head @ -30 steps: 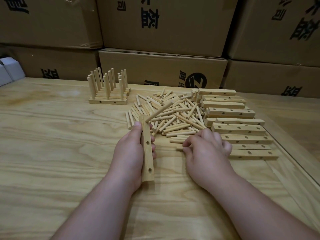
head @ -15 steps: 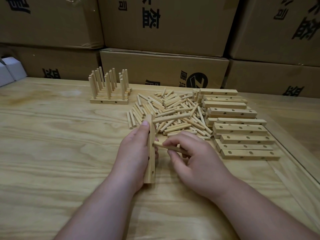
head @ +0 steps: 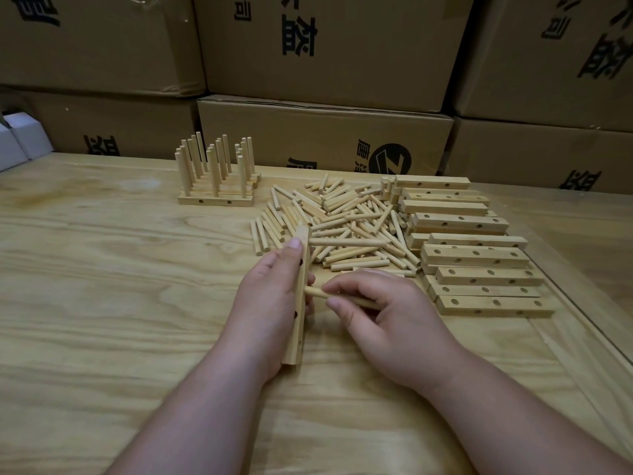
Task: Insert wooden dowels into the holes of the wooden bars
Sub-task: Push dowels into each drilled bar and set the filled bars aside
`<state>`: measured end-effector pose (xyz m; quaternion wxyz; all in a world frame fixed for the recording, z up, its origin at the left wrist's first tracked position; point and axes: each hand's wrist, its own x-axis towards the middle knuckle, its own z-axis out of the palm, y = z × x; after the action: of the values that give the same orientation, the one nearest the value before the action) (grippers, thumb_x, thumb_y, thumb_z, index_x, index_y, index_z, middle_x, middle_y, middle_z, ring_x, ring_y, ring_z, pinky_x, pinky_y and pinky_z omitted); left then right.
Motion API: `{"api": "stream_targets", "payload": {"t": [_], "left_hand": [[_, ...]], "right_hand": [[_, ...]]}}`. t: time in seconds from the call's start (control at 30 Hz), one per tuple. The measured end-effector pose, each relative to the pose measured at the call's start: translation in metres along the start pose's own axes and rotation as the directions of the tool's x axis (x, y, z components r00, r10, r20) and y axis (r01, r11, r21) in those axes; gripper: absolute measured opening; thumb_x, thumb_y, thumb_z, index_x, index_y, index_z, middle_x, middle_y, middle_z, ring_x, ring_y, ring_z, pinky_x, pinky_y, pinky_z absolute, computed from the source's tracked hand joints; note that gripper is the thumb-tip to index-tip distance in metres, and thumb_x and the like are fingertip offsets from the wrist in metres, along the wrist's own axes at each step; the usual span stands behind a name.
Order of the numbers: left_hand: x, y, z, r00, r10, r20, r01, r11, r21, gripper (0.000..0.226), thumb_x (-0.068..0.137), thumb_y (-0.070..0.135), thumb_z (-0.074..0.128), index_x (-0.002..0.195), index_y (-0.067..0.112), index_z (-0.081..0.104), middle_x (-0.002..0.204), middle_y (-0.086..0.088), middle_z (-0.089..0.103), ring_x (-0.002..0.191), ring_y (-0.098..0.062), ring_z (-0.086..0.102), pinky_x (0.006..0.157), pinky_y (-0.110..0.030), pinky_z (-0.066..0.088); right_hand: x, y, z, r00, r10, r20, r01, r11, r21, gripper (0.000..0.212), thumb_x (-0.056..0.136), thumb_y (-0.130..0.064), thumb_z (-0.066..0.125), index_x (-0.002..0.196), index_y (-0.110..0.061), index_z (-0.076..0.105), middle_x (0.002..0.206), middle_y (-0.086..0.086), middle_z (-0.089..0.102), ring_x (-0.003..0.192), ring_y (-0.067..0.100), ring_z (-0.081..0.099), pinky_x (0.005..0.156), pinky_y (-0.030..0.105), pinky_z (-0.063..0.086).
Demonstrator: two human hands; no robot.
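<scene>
Pale wood throughout. Left hand (head: pixel 270 303) grips one square-edged bar (head: pixel 298 303) stood on edge on the worktop (head: pixel 102 303), presumably to turn its drilled face toward the right hand (head: pixel 383 313). That hand pinches a smooth round dowel (head: pixel 317 292), its tip at a mid hole. Loose dowels (head: pixel 346 228) and stacked bars (head: pixel 479 262) lie just beyond, within reach.

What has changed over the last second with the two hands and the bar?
The right hand left the loose dowel pile, picked up a dowel and brought it left; its tip now meets the bar at a hole. The left hand turned the bar onto its edge. The finished bars and the stacked bars stayed put.
</scene>
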<state>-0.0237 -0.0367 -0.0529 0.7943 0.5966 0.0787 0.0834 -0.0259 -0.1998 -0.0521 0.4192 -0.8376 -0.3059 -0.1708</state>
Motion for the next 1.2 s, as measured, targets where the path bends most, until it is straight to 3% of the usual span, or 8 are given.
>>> {"api": "stream_targets", "payload": {"t": [0.1,0.23,0.37,0.57,0.87,1.0,1.2], "left_hand": [[-0.0007,-0.0009,-0.0006,0.999,-0.005,0.041,0.005,1.000,0.015,0.033,0.097,0.051,0.059,0.077,0.029,0.072,0.072,0.002,0.065,0.058,-0.010,0.058,0.053,-0.028,0.048],[-0.0020,-0.0026,-0.0009,0.997,0.014,0.080,-0.019,0.997,0.071,0.036,0.094,0.054,0.062,0.077,0.024,0.070,0.072,-0.001,0.064,0.062,-0.016,0.058,0.056,-0.031,0.049],[-0.0022,-0.0037,0.0003,0.998,0.040,0.042,-0.044,0.992,0.115,0.037,0.095,0.053,0.062,0.083,0.020,0.072,0.074,0.001,0.065,0.066,-0.017,0.059,0.062,-0.035,0.050],[-0.0027,-0.0036,0.0024,0.999,0.049,0.006,-0.050,0.990,0.135,0.037,0.095,0.052,0.061,0.090,0.017,0.073,0.072,0.004,0.066,0.067,-0.014,0.059,0.061,-0.030,0.049],[-0.0046,-0.0040,0.0027,0.997,0.069,0.034,-0.073,0.992,0.108,0.033,0.093,0.051,0.061,0.089,0.020,0.073,0.069,0.008,0.064,0.064,-0.010,0.059,0.056,-0.023,0.052],[-0.0050,-0.0044,0.0030,0.994,0.098,0.051,-0.103,0.989,0.105,0.033,0.089,0.054,0.063,0.088,0.023,0.072,0.069,0.008,0.064,0.066,-0.010,0.059,0.061,-0.031,0.051],[-0.0046,-0.0041,0.0012,0.997,0.071,0.031,-0.074,0.989,0.124,0.041,0.101,0.054,0.047,0.091,0.024,0.074,0.071,0.005,0.067,0.061,-0.011,0.060,0.057,-0.029,0.050]], "right_hand": [[-0.0010,-0.0003,0.0016,0.997,0.083,-0.002,-0.083,0.997,0.010,0.010,0.087,-0.029,0.074,0.095,-0.033,0.072,0.084,-0.019,0.067,0.084,0.003,0.064,0.070,0.015,0.049],[-0.0009,-0.0001,0.0012,0.992,0.128,-0.021,-0.127,0.992,0.022,0.010,0.081,-0.027,0.078,0.082,-0.026,0.068,0.071,-0.011,0.062,0.065,0.009,0.059,0.055,0.014,0.043],[-0.0016,-0.0020,-0.0001,0.995,0.102,-0.007,-0.102,0.994,-0.032,0.008,0.083,-0.027,0.077,0.083,-0.026,0.070,0.075,-0.011,0.063,0.071,0.008,0.061,0.060,0.026,0.050],[-0.0011,-0.0016,-0.0019,0.998,0.067,-0.001,-0.067,0.995,-0.076,0.011,0.087,-0.037,0.071,0.089,-0.027,0.074,0.081,-0.013,0.068,0.080,0.004,0.063,0.071,0.032,0.052],[-0.0002,-0.0012,-0.0021,0.996,0.090,0.001,-0.090,0.996,0.017,0.010,0.086,-0.035,0.070,0.095,-0.033,0.074,0.087,-0.019,0.071,0.083,-0.001,0.066,0.072,0.016,0.049],[-0.0024,0.0007,-0.0016,0.990,0.136,0.033,-0.138,0.985,0.099,0.009,0.087,-0.029,0.070,0.092,-0.029,0.078,0.090,-0.027,0.071,0.086,-0.007,0.066,0.073,0.005,0.045],[-0.0022,0.0018,0.0022,0.992,0.105,-0.064,-0.100,0.992,0.083,0.007,0.085,-0.030,0.072,0.087,-0.028,0.079,0.080,-0.016,0.072,0.078,0.003,0.067,0.067,0.013,0.049]]}}
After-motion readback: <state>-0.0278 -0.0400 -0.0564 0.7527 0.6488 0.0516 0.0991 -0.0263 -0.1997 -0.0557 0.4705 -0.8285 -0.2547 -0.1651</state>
